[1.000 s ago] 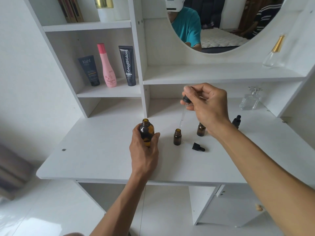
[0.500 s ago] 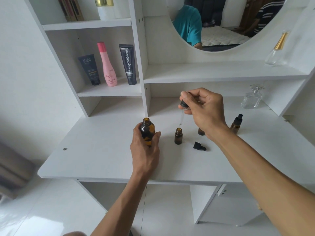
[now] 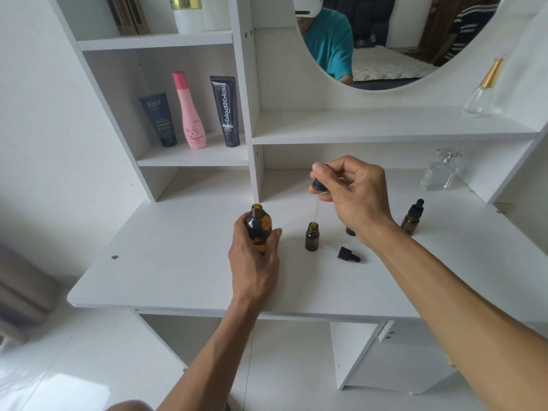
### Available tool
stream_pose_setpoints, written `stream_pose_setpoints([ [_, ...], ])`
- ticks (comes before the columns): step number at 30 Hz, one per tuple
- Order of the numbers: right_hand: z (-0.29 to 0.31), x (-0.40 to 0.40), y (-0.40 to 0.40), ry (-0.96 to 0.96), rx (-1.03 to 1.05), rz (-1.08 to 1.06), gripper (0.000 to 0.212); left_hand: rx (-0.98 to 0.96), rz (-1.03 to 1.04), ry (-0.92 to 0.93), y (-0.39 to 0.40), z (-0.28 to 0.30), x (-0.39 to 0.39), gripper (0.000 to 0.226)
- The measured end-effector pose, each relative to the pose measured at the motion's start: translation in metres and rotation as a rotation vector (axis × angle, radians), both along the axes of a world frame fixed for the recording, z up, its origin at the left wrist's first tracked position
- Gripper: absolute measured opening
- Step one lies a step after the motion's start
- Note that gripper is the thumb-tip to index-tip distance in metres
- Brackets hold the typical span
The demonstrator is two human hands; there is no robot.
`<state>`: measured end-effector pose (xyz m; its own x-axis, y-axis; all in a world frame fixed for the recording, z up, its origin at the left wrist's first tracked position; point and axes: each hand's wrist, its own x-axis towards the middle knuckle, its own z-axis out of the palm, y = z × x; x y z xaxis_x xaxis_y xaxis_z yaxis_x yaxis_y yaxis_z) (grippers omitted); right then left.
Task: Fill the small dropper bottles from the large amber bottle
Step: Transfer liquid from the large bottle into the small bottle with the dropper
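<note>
The left hand [image 3: 256, 256] is wrapped around the large amber bottle [image 3: 258, 225], which stands upright and uncapped on the white desk [image 3: 166, 262], its open neck showing above the fingers. The right hand [image 3: 353, 197] pinches the black bulb of a glass dropper [image 3: 318, 191] between thumb and fingertips, the other fingers curled in. The clear pipette hangs straight down, its tip at the mouth of an open small dropper bottle [image 3: 312, 237] standing just right of the large bottle. Whether the tip is inside the neck or just above it is hard to tell. A loose black dropper cap [image 3: 347, 254] lies on its side near that small bottle, to its right. Another small bottle [image 3: 350, 231] is mostly hidden behind the right wrist. Farther right stands a capped dropper bottle [image 3: 413, 216], well apart from the others.
</note>
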<state>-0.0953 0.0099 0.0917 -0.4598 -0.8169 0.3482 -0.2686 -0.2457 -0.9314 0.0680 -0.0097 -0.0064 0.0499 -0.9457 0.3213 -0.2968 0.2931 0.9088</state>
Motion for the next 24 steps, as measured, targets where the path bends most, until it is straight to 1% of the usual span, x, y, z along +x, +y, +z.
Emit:
stream_pose_setpoints([
  [11, 0.0018, 0.001, -0.0004, 0.046, 0.006, -0.004, 0.022, -0.002, -0.005, 0.012, 0.0006, 0.0008, -0.0001, 0.041],
  [24, 0.0087, 0.0037, 0.0012, 0.063, -0.023, -0.009, 0.021, -0.005, -0.001, 0.003, 0.0, -0.0002, -0.0001, 0.042],
])
